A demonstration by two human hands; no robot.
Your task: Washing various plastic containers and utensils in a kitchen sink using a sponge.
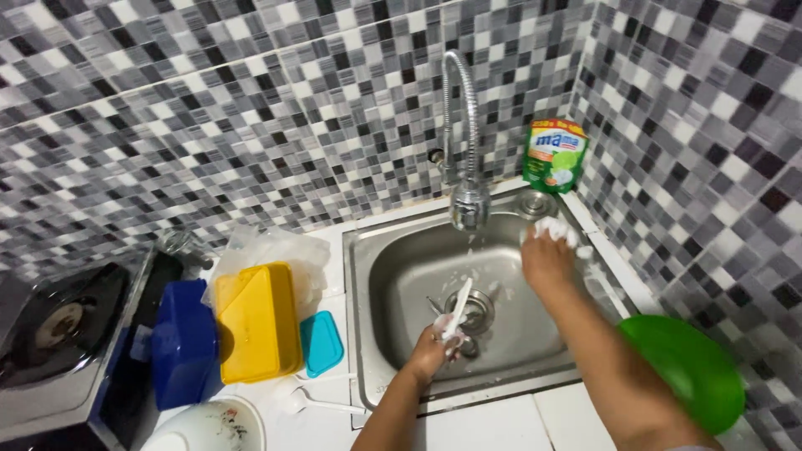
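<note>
My left hand (431, 351) is down in the steel sink (374, 276), closed around a white plastic utensil (458, 309) that points up toward the drain (476, 311). My right hand (547, 259) reaches to the sink's back right rim and grips a soapy white sponge (555, 229). Foam covers both hands. A flexible metal faucet (466, 196) hangs over the basin between them.
A green soap pouch (554, 155) leans in the tiled corner. A green plate (692, 367) lies at the right. Left of the sink are a yellow box (255, 321), teal lid (322, 342), blue container (184, 342), white spoon (322, 405), white bowl (209, 428) and a gas stove (58, 326).
</note>
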